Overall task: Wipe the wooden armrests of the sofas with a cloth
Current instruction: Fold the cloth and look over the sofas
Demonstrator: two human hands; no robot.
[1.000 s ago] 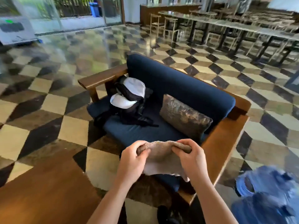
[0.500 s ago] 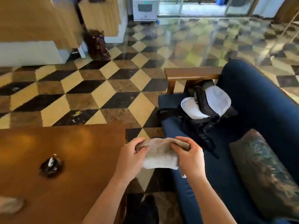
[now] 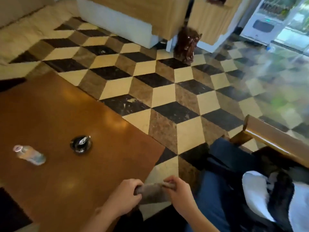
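A grey-brown cloth [image 3: 151,193] is stretched between both hands low in the view. My left hand [image 3: 124,196] grips its left end and my right hand [image 3: 179,195] pinches its right end. The blue sofa [image 3: 215,195] lies at the lower right, only its front corner showing. Its wooden armrest [image 3: 274,139] runs along the right edge, well apart from the cloth. A black bag with a white cap [image 3: 275,196] rests on the seat under the armrest.
A brown wooden table [image 3: 58,121] fills the lower left, bearing a dark ashtray [image 3: 81,144] and a lying plastic bottle [image 3: 29,154]. Patterned tile floor [image 3: 167,91] spreads beyond. A wooden counter [image 3: 133,15], a dark carved figure [image 3: 187,45] and a white machine [image 3: 270,19] stand at the back.
The view has swung left, from the sofa toward the table and floor. Both hands keep hold of the cloth, which now looks bunched tighter between them.
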